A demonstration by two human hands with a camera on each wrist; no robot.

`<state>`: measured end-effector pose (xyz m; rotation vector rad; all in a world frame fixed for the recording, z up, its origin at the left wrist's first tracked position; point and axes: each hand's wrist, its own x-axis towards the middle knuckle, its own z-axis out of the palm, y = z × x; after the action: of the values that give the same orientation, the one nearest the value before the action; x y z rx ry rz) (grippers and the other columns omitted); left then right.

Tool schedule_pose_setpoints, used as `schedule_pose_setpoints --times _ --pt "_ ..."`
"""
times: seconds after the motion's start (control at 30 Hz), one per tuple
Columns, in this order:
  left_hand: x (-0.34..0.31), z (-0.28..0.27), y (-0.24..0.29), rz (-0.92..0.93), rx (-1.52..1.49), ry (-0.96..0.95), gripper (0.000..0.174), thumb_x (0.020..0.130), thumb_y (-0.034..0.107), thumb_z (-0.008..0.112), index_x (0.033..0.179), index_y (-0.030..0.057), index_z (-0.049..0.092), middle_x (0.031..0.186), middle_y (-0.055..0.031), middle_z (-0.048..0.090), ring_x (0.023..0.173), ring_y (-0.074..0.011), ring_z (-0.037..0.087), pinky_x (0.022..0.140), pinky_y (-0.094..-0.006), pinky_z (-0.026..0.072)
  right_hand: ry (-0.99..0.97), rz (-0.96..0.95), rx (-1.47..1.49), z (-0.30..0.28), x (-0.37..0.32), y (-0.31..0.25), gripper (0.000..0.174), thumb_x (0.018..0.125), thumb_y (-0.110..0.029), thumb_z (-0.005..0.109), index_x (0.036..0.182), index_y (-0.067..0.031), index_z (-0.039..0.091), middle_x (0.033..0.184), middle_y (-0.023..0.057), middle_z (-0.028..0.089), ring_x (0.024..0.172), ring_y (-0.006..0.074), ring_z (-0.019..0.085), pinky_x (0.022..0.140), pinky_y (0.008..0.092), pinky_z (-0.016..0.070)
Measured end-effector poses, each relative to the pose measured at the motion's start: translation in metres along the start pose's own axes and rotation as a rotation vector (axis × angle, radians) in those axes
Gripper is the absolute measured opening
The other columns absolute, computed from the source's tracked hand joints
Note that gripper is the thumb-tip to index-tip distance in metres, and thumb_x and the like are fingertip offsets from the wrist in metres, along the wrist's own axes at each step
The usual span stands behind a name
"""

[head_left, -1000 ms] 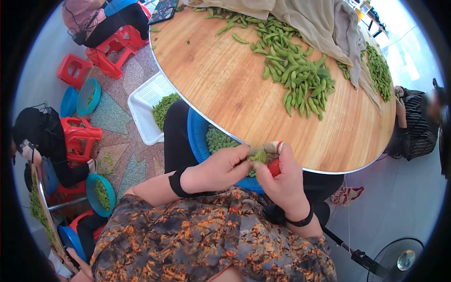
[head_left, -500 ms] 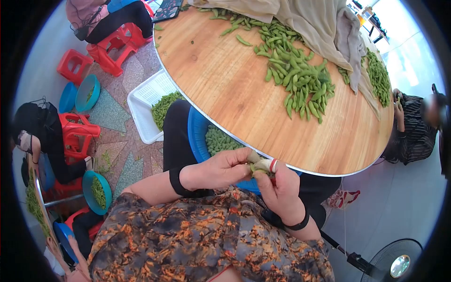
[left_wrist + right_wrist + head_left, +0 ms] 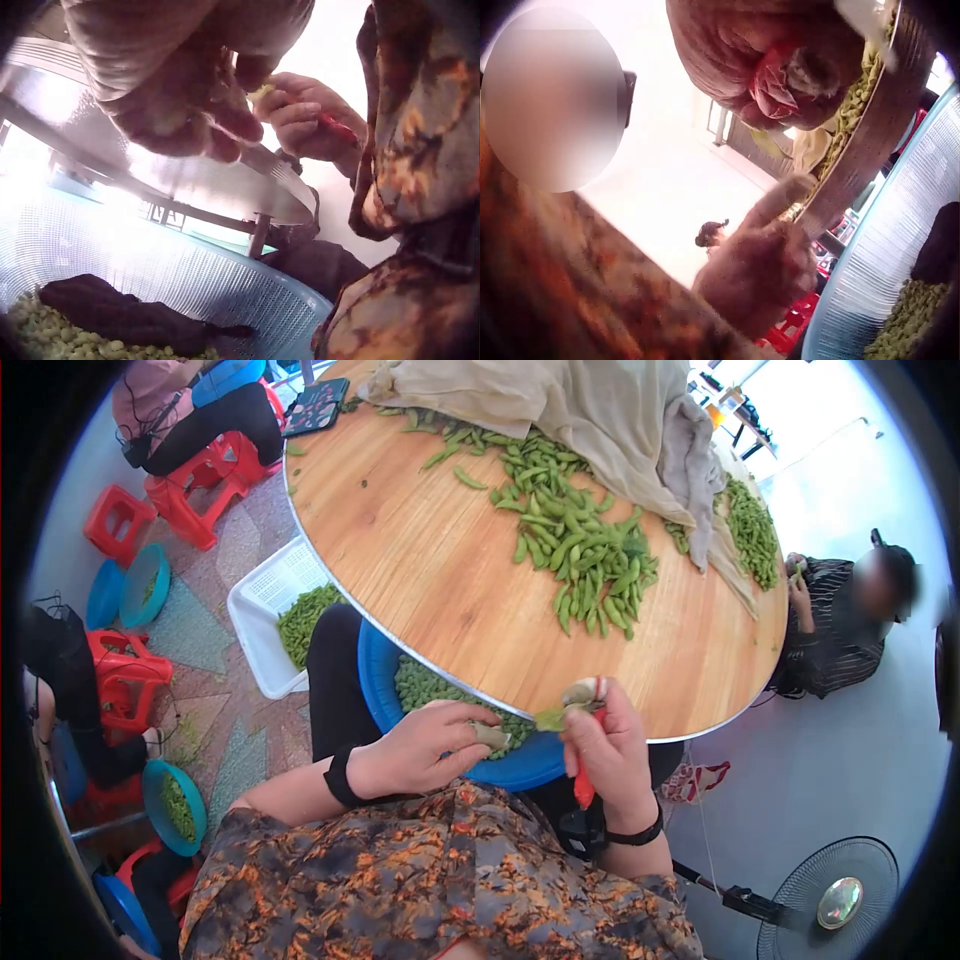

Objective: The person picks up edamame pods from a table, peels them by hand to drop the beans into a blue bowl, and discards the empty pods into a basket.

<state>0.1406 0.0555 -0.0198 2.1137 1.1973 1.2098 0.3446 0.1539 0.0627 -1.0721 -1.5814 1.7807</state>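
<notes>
My right hand [image 3: 612, 753] is beside the table's near edge, pinching a flattened green bean pod [image 3: 550, 719] between thumb and index finger. It also grips a red tool [image 3: 584, 788], mostly hidden in the palm. A whitish cover with a red band wraps its index finger. Apart from it to the left, my left hand [image 3: 425, 748] hovers over a blue basin [image 3: 372, 665] of shelled green beans [image 3: 425, 688]. Its fingers are loosely bent, with a pale cover [image 3: 490, 736] at the tips, and no pod shows in them.
On the round wooden table [image 3: 400, 550] lies a heap of bean pods [image 3: 580, 555] beside a beige cloth [image 3: 590, 420]. A white crate [image 3: 250, 615] of pods and red stools [image 3: 130, 670] stand left. A fan [image 3: 830, 900] is lower right. Another person [image 3: 835, 620] sits at right.
My two hands, together at the pod before, are now apart. The left hand has drawn back left over the basin; the right keeps the pod and red tool. The head view has shifted.
</notes>
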Motion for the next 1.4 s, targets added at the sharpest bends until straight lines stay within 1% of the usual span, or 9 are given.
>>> schedule_pose_setpoints --times 0.13,0.23,0.33,0.4,0.5,0.67,0.93,1.07,1.4 --pt "-0.002 -0.004 0.014 -0.381 -0.478 0.041 0.034 0.092 0.018 0.055 0.123 0.0023 0.054 0.099 -0.0108 0.063 0.085 -0.0187 0.063 0.074 -0.0315 0.0499 -0.277 0.113 -0.160 0.017 0.008 -0.004 0.016 0.090 -0.013 0.060 0.102 -0.0052 0.051 0.071 0.0022 0.055 0.054 0.0067 0.051 0.047 0.0216 0.0391" --pt "-0.005 -0.008 0.016 -0.472 -0.696 0.091 0.031 0.095 0.016 0.052 0.122 0.0015 0.054 0.095 -0.0061 0.062 0.077 -0.0114 0.060 0.068 -0.0265 0.0495 -0.412 -0.054 -0.534 0.033 0.017 0.001 0.027 0.089 -0.023 0.060 0.103 -0.0026 0.050 0.074 0.0142 0.055 0.064 0.0303 0.058 0.058 0.0363 0.0463" --pt "-0.018 -0.031 0.011 -0.575 -0.743 0.327 0.024 0.098 0.011 0.046 0.118 0.0038 0.056 0.096 0.0005 0.060 0.065 -0.0029 0.049 0.058 -0.0184 0.0437 -0.083 -0.420 -0.943 0.026 0.045 -0.012 0.027 0.088 -0.023 0.060 0.104 -0.0038 0.049 0.081 0.0165 0.059 0.069 0.0352 0.060 0.059 0.0397 0.0485" --pt "-0.036 -0.054 -0.001 -0.635 -0.435 0.598 0.023 0.097 0.010 0.047 0.118 0.0040 0.056 0.100 0.0003 0.061 0.067 -0.0034 0.050 0.059 -0.0180 0.0434 0.017 -0.408 -1.139 0.012 0.069 -0.013 0.026 0.087 -0.021 0.059 0.104 -0.0044 0.048 0.083 0.0172 0.060 0.071 0.0366 0.061 0.060 0.0419 0.0494" --pt "-0.055 -0.104 -0.013 -0.624 0.492 0.602 0.038 0.087 0.005 0.054 0.124 -0.0004 0.052 0.125 -0.0208 0.051 0.121 -0.0329 0.045 0.104 -0.0402 0.0323 0.131 -0.370 -1.370 0.004 0.089 -0.004 0.026 0.085 -0.017 0.059 0.104 -0.0045 0.047 0.087 0.0199 0.060 0.075 0.0390 0.061 0.063 0.0461 0.0492" --pt "-0.062 -0.112 -0.007 -0.538 0.885 0.700 0.041 0.090 0.005 0.051 0.130 0.0009 0.047 0.127 -0.0158 0.051 0.119 -0.0273 0.048 0.102 -0.0356 0.0345 0.171 -0.202 -1.323 0.006 0.083 -0.017 0.024 0.085 -0.013 0.060 0.104 -0.0031 0.048 0.085 0.0189 0.061 0.074 0.0353 0.062 0.065 0.0426 0.0497" --pt "0.032 -0.025 0.018 -0.625 -1.072 0.132 0.041 0.100 0.020 0.043 0.138 0.0029 0.040 0.115 -0.0061 0.057 0.103 -0.0136 0.057 0.085 -0.0260 0.0465 0.179 -0.622 -0.700 0.046 0.031 0.004 0.025 0.083 -0.010 0.064 0.105 -0.0025 0.056 0.068 0.0126 0.059 0.057 0.0289 0.060 0.052 0.0346 0.0476" --pt "0.045 -0.009 0.020 -0.652 -1.204 0.207 0.039 0.101 0.019 0.042 0.136 0.0027 0.042 0.112 -0.0051 0.059 0.100 -0.0125 0.058 0.085 -0.0255 0.0466 0.115 -0.744 -0.865 0.040 0.027 0.014 0.023 0.081 -0.007 0.065 0.102 0.0007 0.057 0.066 0.0117 0.059 0.053 0.0253 0.060 0.049 0.0354 0.0474" --pt "0.036 -0.014 0.023 -0.747 -0.920 0.095 0.025 0.100 0.022 0.046 0.083 0.0049 0.052 0.070 0.0027 0.050 0.063 -0.0059 0.044 0.057 -0.0225 0.0392 -0.170 -0.190 -0.324 0.014 0.030 -0.002 0.014 0.089 -0.001 0.049 0.103 -0.0009 0.053 0.065 0.0046 0.053 0.053 0.0104 0.052 0.048 0.0262 0.0424"
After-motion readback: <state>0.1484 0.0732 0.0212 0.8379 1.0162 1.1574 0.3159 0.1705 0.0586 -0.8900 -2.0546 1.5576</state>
